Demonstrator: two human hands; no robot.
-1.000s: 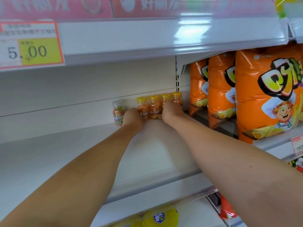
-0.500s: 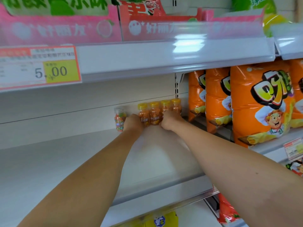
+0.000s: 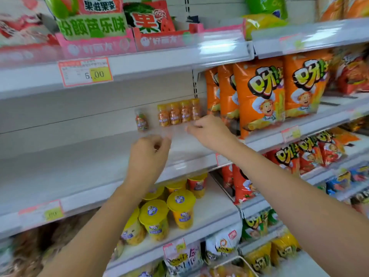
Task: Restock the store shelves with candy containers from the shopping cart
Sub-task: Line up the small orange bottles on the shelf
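Head view: the middle shelf (image 3: 60,160) is the widest thing here, and most of its white surface is bare. I judge the restock barely begun, with many more containers to come from the cart, which I cannot pick out with certainty.

To its right hang orange snack bags (image 3: 259,92), printed with a large "呀!" and a cartoon chef. On the shelf above, pink display trays (image 3: 95,48) read "好丽友". A green bag (image 3: 89,17) standing in one reads "果滋果姿" and, below that, "粉颜芭乐味". On the shelf below stand yellow-lidded cups (image 3: 157,218); their blue badges are too small to read.

The left hand (image 3: 148,154) hangs in front of the shelf edge with its fingers curled inward. Blur hides whether anything small sits in them. The right hand (image 3: 211,130) is relaxed and holds nothing, its fingers reaching toward the candy.

What is done: a row of four orange candy bottles (image 3: 177,114) with yellow caps stands upright against the back wall at the shelf's right end. One clear-capped candy bottle (image 3: 141,121) with mixed colours stands apart to their left. Their labels are illegible.

The price tag (image 3: 85,71) ends in ".00" on a yellow patch; the first digit is blurred.
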